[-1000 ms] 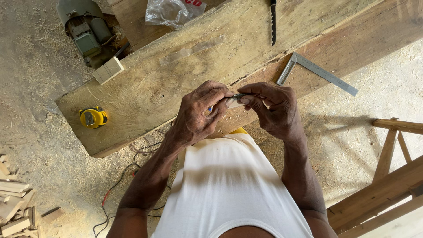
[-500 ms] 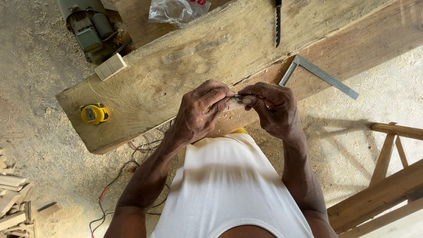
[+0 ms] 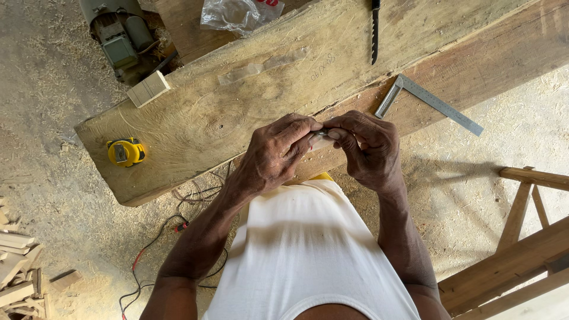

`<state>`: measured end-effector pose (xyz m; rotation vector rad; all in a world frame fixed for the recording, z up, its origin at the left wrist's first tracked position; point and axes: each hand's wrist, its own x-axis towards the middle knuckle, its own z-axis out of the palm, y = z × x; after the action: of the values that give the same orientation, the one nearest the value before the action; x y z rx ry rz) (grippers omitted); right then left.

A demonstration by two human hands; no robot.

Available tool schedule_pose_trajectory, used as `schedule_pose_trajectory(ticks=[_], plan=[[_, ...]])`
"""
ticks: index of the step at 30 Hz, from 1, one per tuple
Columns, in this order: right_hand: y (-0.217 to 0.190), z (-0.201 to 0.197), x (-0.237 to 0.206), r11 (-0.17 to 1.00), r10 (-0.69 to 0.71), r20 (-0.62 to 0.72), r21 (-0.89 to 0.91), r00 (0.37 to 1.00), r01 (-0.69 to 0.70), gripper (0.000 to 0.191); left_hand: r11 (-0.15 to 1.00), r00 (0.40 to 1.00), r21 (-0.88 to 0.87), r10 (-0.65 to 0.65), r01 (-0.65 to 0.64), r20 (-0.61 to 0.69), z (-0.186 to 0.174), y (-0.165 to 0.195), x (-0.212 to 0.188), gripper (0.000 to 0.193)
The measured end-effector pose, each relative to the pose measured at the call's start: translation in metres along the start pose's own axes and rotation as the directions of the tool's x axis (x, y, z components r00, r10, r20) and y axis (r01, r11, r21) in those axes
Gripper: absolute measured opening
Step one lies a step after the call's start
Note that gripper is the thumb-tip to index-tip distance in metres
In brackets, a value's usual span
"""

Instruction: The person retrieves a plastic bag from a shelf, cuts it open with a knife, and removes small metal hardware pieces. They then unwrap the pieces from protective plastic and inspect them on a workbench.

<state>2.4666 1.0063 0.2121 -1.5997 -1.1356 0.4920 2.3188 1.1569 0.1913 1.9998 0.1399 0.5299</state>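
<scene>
Both hands meet over the wooden counter [image 3: 195,124]: left hand [image 3: 275,155] and right hand [image 3: 367,148] have fingers pinched shut on one small pale object [image 3: 320,140], try square [image 3: 430,101] just beside.

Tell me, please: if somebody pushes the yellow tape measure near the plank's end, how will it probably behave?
The yellow tape measure lies on its broad flat side on the wooden plank, so it would probably slide, not roll. Its compact, solid-looking case suggests some weight for its size. It sits near the plank's edge, so a hard push might drop it.

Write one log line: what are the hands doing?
left hand: pinching small pale object | right hand: pinching same object | below: wooden plank | nearby: metal square
</scene>
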Motion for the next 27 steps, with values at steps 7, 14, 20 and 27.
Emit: schedule_pose_trajectory(ticks=[7,14,20,27], plan=[[0.000,-0.003,-0.001,0.999,-0.042,-0.007,-0.015,0.999,0.042,0.016,0.986,0.996,-0.143,-0.088,0.083,-0.023,0.001,0.004,-0.001,0.028],[-0.002,-0.004,-0.002,1.000,-0.022,-0.007,-0.014,1.000,0.022,0.017,0.995,0.997,-0.092,-0.040,0.033,-0.069,-0.001,0.005,-0.001,0.014],[0.003,-0.006,-0.003,0.988,0.069,-0.023,0.142,0.997,-0.065,0.022,0.997,0.992,0.045,0.074,-0.070,-0.102,0.002,0.008,-0.004,0.012],[0.008,-0.012,0.004,0.983,0.089,0.080,0.152,0.993,-0.100,0.024,0.941,0.965,0.219,0.260,-0.258,0.021,-0.004,0.002,-0.004,0.030]])
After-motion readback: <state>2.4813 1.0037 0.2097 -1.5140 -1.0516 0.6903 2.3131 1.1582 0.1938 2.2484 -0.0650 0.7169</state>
